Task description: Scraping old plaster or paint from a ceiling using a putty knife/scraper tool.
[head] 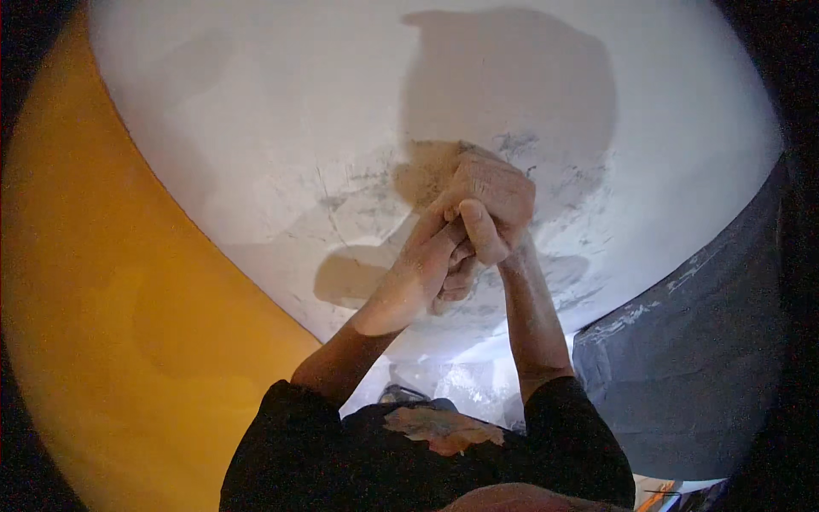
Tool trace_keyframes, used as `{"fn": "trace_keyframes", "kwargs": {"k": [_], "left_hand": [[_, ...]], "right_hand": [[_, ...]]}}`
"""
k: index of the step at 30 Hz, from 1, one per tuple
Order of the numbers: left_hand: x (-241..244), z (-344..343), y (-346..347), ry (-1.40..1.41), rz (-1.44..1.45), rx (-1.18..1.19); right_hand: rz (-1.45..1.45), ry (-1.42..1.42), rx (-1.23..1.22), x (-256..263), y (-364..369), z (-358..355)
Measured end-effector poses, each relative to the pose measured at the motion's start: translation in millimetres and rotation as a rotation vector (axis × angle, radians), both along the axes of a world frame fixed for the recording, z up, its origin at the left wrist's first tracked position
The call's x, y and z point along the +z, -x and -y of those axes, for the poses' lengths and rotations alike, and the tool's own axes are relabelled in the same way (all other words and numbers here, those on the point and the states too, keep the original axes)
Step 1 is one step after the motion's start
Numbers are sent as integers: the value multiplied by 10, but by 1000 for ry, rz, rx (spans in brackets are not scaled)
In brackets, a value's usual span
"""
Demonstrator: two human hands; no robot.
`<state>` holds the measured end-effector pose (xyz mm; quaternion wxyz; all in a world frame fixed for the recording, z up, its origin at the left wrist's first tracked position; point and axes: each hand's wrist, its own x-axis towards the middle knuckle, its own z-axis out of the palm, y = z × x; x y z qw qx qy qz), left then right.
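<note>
Both my hands are together in front of the white surface [288,128], fingers overlapping. My left hand [445,240] comes in from the lower left, its fingers partly hidden. My right hand [496,192] is folded over it, knuckles up and thumb bent towards me. Whether anything is held between the palms is hidden, and contact with the surface cannot be told. Grey smudges and scratches mark the white surface around the hands. Shadows of my head and arms fall across it.
A yellow-orange panel [160,307] curves along the left. On the right is a dark grey panel [684,371] with pale scuffs along its edge. Below the forearms, a bright area holds a partly hidden dark object [403,393]. My black shirt [358,461] fills the bottom.
</note>
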<state>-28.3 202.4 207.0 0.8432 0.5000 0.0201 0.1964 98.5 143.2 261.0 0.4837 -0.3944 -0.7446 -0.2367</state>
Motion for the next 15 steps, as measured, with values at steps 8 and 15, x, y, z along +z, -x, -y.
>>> {"fn": "trace_keyframes", "kwargs": {"k": [8, 15], "left_hand": [[51, -22, -60, -274, 91, 88], [105, 23, -171, -191, 199, 62]], "right_hand": [[3, -47, 28, 28, 8, -49], [50, 26, -25, 208, -42, 27]]}}
